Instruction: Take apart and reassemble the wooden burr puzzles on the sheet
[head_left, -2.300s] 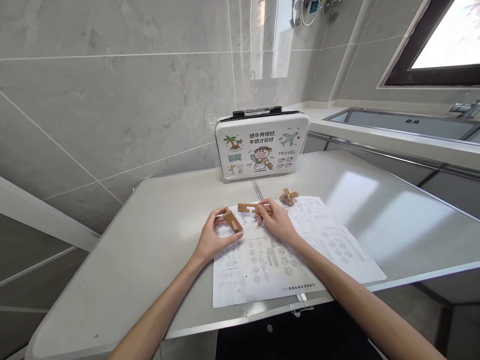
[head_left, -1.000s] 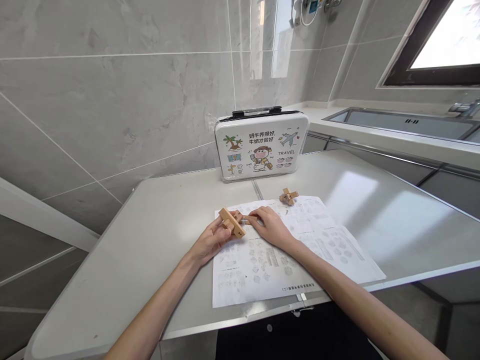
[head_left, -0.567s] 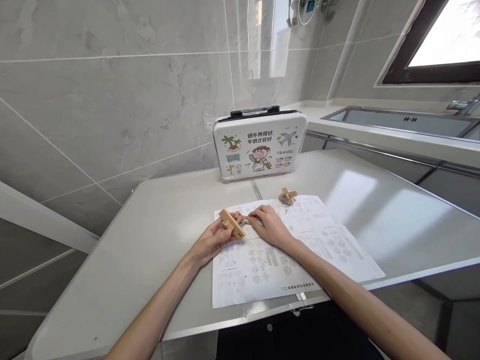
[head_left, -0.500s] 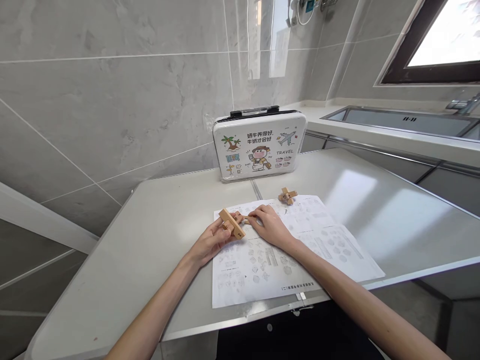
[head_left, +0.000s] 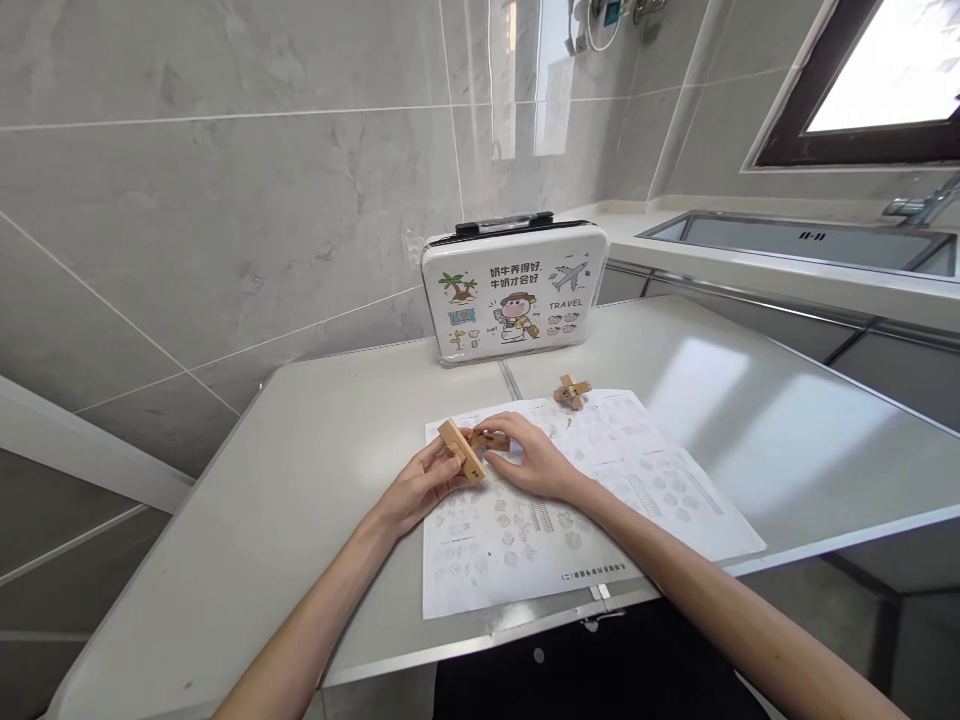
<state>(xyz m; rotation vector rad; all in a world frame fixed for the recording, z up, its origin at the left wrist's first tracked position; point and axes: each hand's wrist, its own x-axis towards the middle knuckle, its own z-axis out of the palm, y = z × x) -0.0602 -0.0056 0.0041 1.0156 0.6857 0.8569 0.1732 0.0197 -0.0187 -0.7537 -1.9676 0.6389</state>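
Note:
My left hand is closed around a notched wooden puzzle piece, a pale bar marked with a dark numeral at its lower end. Just right of it, a second wooden puzzle piece with dark markings lies under the curled fingers of my right hand. The fingers and thumb of that hand close round this piece from above and below. Whether the two pieces touch is hidden by the fingers. Both hands are above the printed sheet, which shows small grey puzzle diagrams.
A small cross-shaped wooden puzzle assembly sits at the sheet's far edge. Behind it, a white cartoon-printed case stands upright against the tiled wall. The pale table has its front edge near my body. A sink is at the right.
My right fingers have lifted and opened around the second piece, which is turned to show its marked face. My left hand keeps its hold in nearly the same place.

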